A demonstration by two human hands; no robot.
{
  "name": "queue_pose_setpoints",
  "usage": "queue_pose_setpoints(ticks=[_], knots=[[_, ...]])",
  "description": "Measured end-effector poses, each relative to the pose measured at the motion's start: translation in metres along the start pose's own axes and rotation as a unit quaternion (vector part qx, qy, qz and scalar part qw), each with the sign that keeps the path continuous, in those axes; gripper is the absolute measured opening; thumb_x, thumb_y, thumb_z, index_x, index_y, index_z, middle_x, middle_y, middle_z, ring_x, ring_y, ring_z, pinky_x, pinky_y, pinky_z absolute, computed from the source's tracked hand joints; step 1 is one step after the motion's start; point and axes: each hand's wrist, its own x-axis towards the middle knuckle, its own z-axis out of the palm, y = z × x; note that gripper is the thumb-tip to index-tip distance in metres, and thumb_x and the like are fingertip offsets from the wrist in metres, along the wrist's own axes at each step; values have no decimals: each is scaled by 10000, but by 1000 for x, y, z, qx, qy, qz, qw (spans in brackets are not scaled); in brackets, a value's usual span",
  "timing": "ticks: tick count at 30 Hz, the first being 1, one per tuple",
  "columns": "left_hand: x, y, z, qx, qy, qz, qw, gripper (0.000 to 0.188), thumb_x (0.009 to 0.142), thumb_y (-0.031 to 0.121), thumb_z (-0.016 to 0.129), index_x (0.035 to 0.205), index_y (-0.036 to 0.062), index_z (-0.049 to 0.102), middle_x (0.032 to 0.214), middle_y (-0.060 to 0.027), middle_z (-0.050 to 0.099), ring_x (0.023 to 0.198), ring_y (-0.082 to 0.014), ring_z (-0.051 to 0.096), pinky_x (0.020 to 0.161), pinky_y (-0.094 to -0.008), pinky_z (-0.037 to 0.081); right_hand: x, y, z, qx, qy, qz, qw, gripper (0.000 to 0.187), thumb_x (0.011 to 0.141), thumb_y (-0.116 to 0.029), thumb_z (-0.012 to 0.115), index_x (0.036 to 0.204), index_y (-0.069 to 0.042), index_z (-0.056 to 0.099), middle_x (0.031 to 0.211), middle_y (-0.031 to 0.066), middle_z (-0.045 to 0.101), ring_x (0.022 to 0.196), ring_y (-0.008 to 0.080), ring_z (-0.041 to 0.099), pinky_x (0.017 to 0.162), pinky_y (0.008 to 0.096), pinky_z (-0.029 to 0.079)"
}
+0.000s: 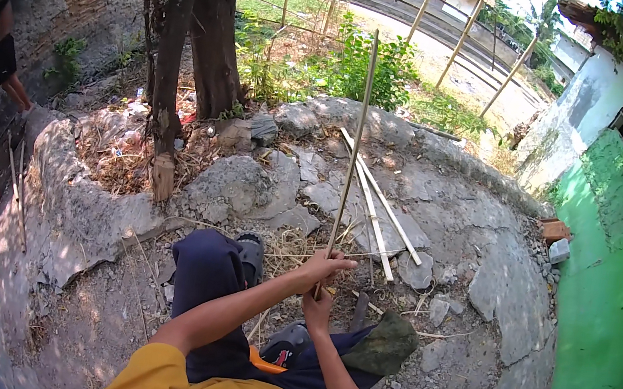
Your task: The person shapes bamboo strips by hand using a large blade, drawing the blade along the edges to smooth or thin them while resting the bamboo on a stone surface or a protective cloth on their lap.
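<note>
A long, thin bamboo pole (354, 145) stands nearly upright before me, its top leaning slightly right. My left hand (320, 270) is closed around its lower part, with the fingers pointing right. Just below, my right hand (316, 308) is closed around the pole near its bottom end. Whether a tool is also in the right hand cannot be seen. Past my hands, pale split bamboo strips (375, 216) lie on the cracked concrete. On the ground right of my right hand is a dark flat piece (361, 308), its kind unclear.
My knees are bent, and an olive cloth (383, 344) covers the right one. A tree trunk (214, 35) and a cut stump (169, 93) rise ahead left. A green wall (607, 319) borders the right. Other people's legs (13, 86) and thin sticks (17, 187) show far left.
</note>
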Motion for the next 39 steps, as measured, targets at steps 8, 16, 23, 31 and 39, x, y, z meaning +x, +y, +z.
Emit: queue_pose_setpoints(ticks=[8,16,23,31,39], knots=[[-3,3,3,-69,-86,-37,993,473,986,223,726,695,198,355,551,94,335,457,-43,262,447,-272,196,-1,11,-7,24,5,-3,1000,370,982,-239,709,731,-21,547,599,-43,444,571,64,411,527,320,309],[-4,-2,-5,-151,-168,-52,973,445,1020,294,668,686,206,388,561,104,322,456,-39,252,444,-272,192,-8,-6,-3,3,4,-4,1000,393,1000,-302,708,747,-33,573,610,-17,544,531,95,513,511,312,377],[0,-11,-23,-126,-265,-50,955,478,1048,338,589,642,159,409,521,75,295,450,-70,228,462,-275,215,-15,-22,2,15,-37,5,999,416,1019,-342,675,736,-47,595,592,2,578,508,100,553,490,293,404],[-7,0,-23,-141,-294,-75,942,455,1052,356,573,669,118,508,521,75,297,457,-67,234,458,-273,203,-18,-27,8,32,-43,17,998,370,1016,-301,676,754,-44,630,585,4,592,470,106,552,458,289,394],[-6,1,-21,-134,-287,-91,944,447,1049,365,580,680,126,495,540,84,296,463,-58,239,462,-266,196,-17,-24,6,71,-54,18,996,392,1023,-296,672,715,-61,606,572,-9,565,458,94,521,445,275,360]])
